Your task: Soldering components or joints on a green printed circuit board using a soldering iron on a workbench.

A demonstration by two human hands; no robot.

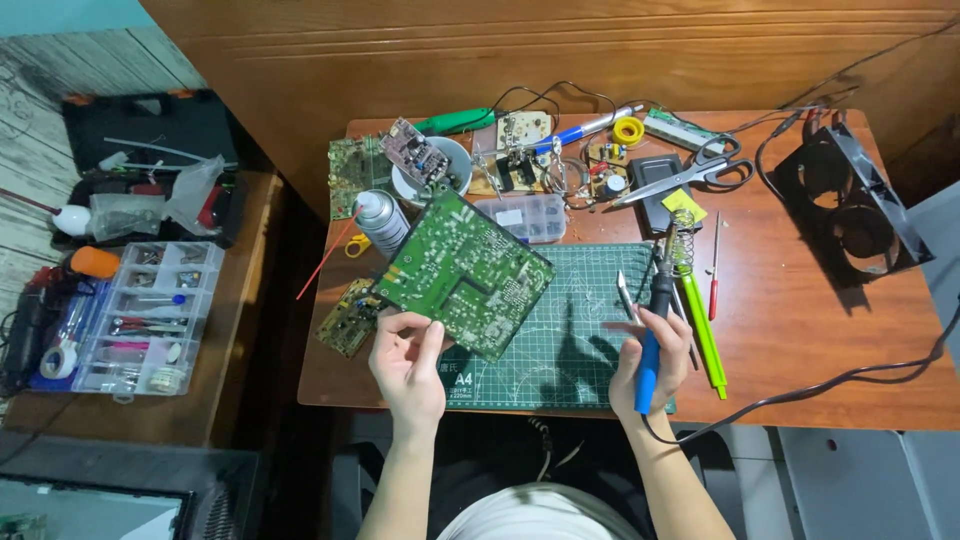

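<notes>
left hand [407, 362] pinches the near corner of a big green circuit board [466, 272], fingers closed on its edge, board tilted up over the left part of the green cutting mat [580, 330]. right hand [650, 360] is wrapped shut around the blue handle of a soldering iron [655, 320], tip pointing away toward a coil stand [681, 250] at the mat's far right corner.

step in hand looks like lining up the board for soldering, iron not touching it yet. next move would need the board steadied and the tip swung left across the mat to the solder side.

room: middle of the mat between the hands is open. left of the board sit a spray can [381, 220] and a small board [348, 318] at the counter [800, 330] edge, tight there. right of the iron lie a green pen-like tool [705, 340] and red screwdriver [715, 268], then bare wood. iron's cable [820, 385] trails along the near edge, could snag. scissors [690, 172] and clutter fill the far side.
</notes>
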